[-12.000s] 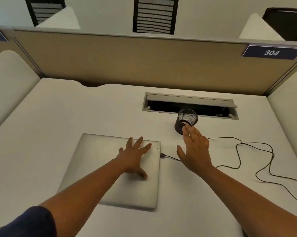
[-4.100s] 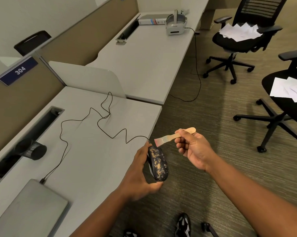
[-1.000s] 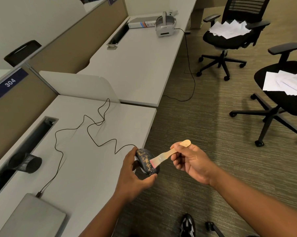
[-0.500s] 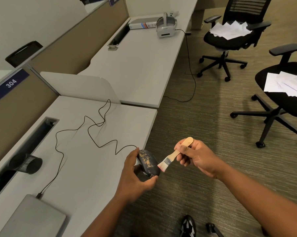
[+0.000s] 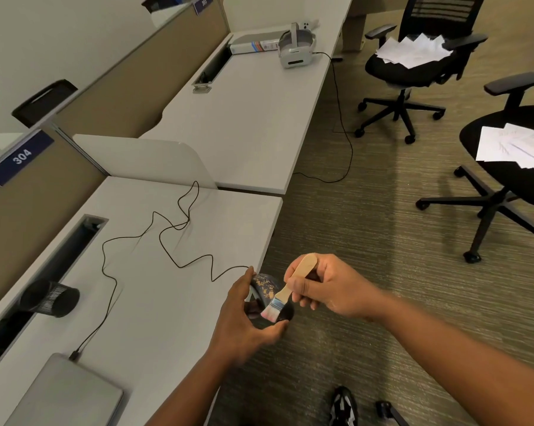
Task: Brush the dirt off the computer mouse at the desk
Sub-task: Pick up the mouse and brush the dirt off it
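A black computer mouse (image 5: 267,289) speckled with tan dirt is held just off the desk's right edge, over the carpet. My left hand (image 5: 244,324) grips it from below and from the left. My right hand (image 5: 330,287) holds a small wooden-handled brush (image 5: 285,290) tilted down to the left. Its pale bristles rest on the mouse's near end. The mouse's black cable (image 5: 167,241) snakes back over the white desk (image 5: 155,318) to a closed laptop (image 5: 66,395).
A black mesh pen cup (image 5: 52,298) lies beside the desk's cable slot (image 5: 44,278). Two black office chairs with papers (image 5: 413,53) (image 5: 517,149) stand on the carpet at right. A headset (image 5: 296,49) sits on the neighbouring desk. My shoe (image 5: 342,407) is below.
The brush has swept down the mouse towards its near end and now stands steeper. My left hand has kept hold of the mouse in the same spot.
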